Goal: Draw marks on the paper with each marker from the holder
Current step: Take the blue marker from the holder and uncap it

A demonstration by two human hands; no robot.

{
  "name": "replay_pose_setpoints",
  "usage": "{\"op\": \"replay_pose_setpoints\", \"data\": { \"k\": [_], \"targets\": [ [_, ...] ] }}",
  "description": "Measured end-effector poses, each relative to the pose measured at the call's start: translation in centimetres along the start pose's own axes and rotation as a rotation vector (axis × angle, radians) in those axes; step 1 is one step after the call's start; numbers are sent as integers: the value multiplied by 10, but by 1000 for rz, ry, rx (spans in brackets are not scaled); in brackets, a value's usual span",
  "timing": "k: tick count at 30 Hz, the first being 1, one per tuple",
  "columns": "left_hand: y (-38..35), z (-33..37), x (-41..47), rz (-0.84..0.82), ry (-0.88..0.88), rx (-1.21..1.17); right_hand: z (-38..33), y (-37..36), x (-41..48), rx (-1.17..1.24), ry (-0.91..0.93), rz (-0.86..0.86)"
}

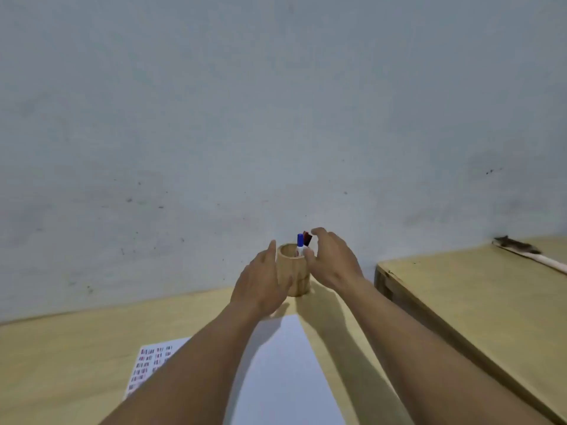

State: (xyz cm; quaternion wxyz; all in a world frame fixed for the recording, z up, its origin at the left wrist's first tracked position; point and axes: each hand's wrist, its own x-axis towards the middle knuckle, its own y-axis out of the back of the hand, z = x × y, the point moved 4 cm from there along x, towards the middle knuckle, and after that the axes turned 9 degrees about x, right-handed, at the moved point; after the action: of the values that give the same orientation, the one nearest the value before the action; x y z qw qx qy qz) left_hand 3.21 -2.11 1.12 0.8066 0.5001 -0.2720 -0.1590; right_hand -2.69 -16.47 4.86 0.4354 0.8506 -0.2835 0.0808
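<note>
A round wooden holder stands near the back edge of the table, against the wall. A blue-capped marker, a red one and a black one stick up from it. My left hand wraps the holder's left side, thumb across its front. My right hand hovers at the holder's right rim with fingers spread around the marker tops; its thumb is close to the blue marker's white barrel. A blank white paper lies in front, between my forearms.
A second sheet covered with red and blue marks lies to the left, partly under my left forearm. A separate wooden table stands to the right across a gap, with a pale stick on its far edge.
</note>
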Motion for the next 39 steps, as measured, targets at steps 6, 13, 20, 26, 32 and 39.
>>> {"op": "replay_pose_setpoints", "data": {
  "k": [6,13,20,26,32,39],
  "targets": [
    [-26,5,26,8,89,-300,21,-29,20,114,-70,21],
    [-42,6,32,58,125,-439,33,-42,35,115,-131,69],
    [-47,3,35,46,181,-435,32,-46,41,91,-175,98],
    [-53,-5,39,43,186,-410,27,-49,45,59,-183,107],
    [-60,-12,44,40,201,-412,20,-54,56,34,-133,32],
    [-63,-17,48,52,197,-493,15,-61,66,31,-122,-64]
  ]
}}
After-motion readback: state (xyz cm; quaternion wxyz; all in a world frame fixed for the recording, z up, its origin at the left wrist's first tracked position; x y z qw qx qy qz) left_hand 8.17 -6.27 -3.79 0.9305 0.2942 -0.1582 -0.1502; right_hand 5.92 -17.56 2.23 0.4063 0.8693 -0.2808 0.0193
